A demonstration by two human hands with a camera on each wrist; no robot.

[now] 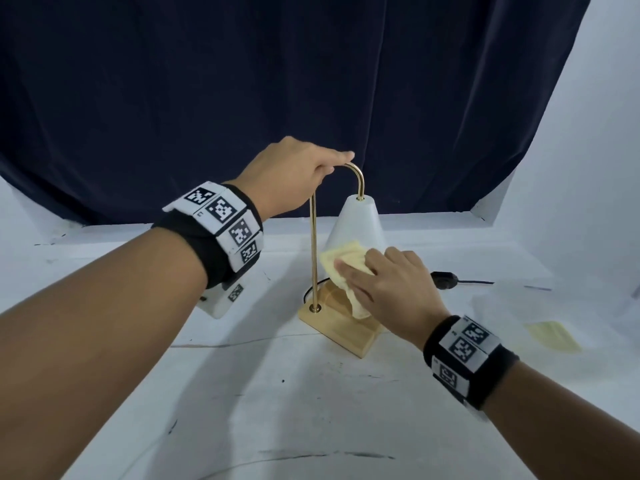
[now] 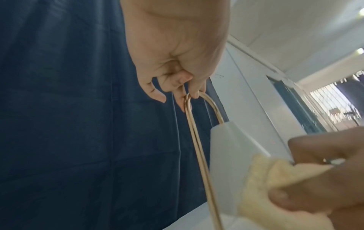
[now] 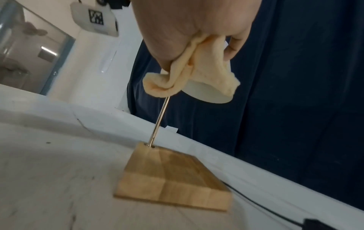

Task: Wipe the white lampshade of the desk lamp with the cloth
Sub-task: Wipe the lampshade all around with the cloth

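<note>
Nearest, the right hand (image 1: 391, 289) grasps a yellow cloth (image 1: 343, 263) and presses it against the lower side of the white lampshade (image 1: 360, 223). Above and left of it, the left hand (image 1: 294, 174) pinches the top of the lamp's brass arch (image 1: 356, 174); below sits the wooden base (image 3: 173, 179).

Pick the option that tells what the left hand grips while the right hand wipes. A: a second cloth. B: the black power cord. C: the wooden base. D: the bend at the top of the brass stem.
D: the left hand curls its fingers round the top bend of the brass stem, while the right hand presses the cloth against the lampshade.
</note>
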